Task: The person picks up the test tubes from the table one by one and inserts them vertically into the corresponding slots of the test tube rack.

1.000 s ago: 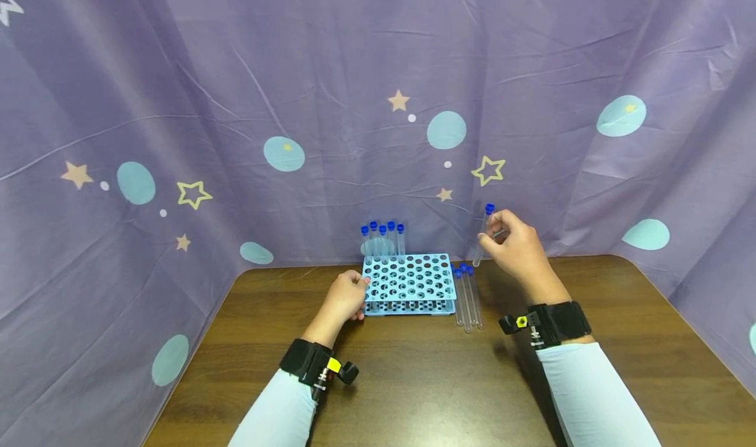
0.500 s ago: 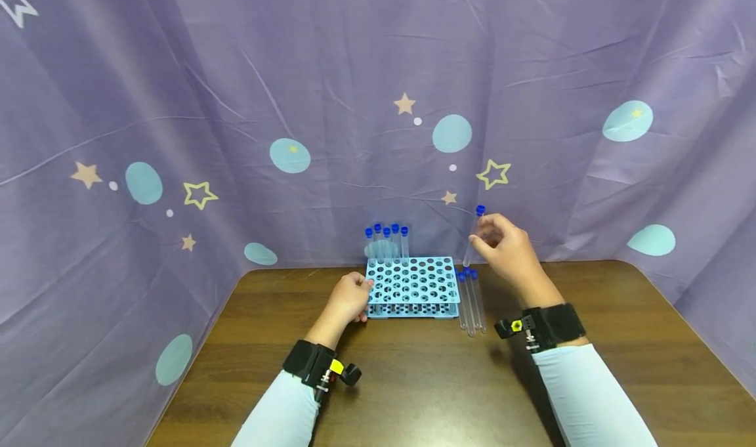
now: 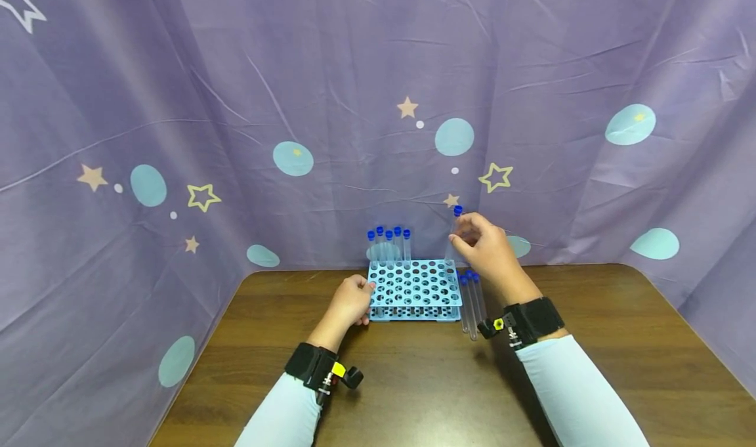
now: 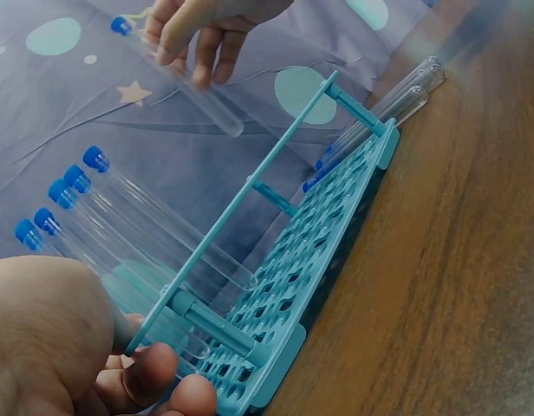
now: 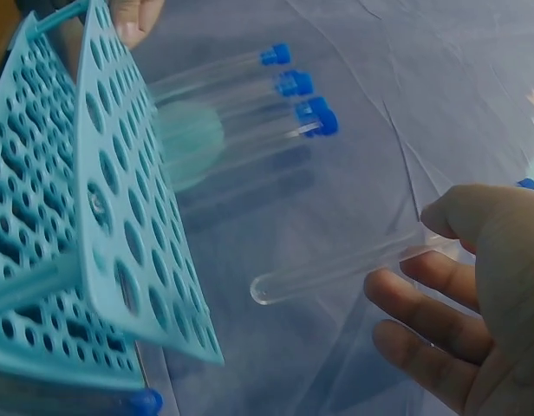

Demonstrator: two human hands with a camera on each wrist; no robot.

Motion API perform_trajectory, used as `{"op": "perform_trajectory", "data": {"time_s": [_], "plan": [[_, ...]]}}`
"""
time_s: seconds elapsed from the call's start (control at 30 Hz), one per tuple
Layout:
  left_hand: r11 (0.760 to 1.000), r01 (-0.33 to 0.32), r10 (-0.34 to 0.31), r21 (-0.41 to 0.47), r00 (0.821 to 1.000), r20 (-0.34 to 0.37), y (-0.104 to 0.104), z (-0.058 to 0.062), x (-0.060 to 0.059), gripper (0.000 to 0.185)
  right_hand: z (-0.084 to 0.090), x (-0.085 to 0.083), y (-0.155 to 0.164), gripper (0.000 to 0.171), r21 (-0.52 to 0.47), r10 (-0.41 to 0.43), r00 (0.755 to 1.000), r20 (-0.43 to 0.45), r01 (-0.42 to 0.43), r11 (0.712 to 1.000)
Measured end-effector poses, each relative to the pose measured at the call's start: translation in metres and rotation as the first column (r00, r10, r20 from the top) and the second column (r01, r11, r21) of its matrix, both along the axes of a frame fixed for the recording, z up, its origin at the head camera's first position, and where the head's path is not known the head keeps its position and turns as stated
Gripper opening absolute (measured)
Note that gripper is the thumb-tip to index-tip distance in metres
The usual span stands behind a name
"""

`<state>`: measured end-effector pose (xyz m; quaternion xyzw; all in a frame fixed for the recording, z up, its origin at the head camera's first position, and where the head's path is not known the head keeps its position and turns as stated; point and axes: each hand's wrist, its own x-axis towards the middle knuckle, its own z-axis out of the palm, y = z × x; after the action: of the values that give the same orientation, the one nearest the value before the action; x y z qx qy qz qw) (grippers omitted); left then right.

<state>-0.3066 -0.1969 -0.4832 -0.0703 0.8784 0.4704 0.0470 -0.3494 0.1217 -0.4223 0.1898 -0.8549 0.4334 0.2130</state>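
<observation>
A light blue test tube rack (image 3: 413,293) stands at the back of the table. My left hand (image 3: 351,300) grips its left end, thumb on the upper plate and fingers below in the left wrist view. Several clear test tubes (image 4: 154,212) with blue caps stand upright in the rack's back left holes. My right hand (image 3: 487,247) pinches another blue-capped test tube (image 5: 336,267) near its upper part. That tube hangs slightly tilted over the rack's back right corner, its rounded bottom apart from the plate in the right wrist view.
Several more blue-capped test tubes (image 3: 470,306) lie on the wooden table (image 3: 413,381) just right of the rack. A purple curtain (image 3: 331,73) with stars and ovals hangs right behind the rack. Each wrist wears a black strap (image 3: 534,320) with a small camera.
My right hand has carried the pinched test tube leftward, from right of the rack to over its back right corner. The left hand keeps its hold on the rack.
</observation>
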Motion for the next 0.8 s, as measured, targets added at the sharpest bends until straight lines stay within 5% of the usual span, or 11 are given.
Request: {"op": "perform_trajectory", "data": {"time_s": [0.8], "plan": [[1.000, 0.018, -0.018, 0.016, 0.999, -0.030, -0.003, -0.007, -0.004, 0.026, -0.007, -0.019, -0.055, 0.036, 0.016, 0.069, 0.989, 0.130, -0.072, 0.997]]}}
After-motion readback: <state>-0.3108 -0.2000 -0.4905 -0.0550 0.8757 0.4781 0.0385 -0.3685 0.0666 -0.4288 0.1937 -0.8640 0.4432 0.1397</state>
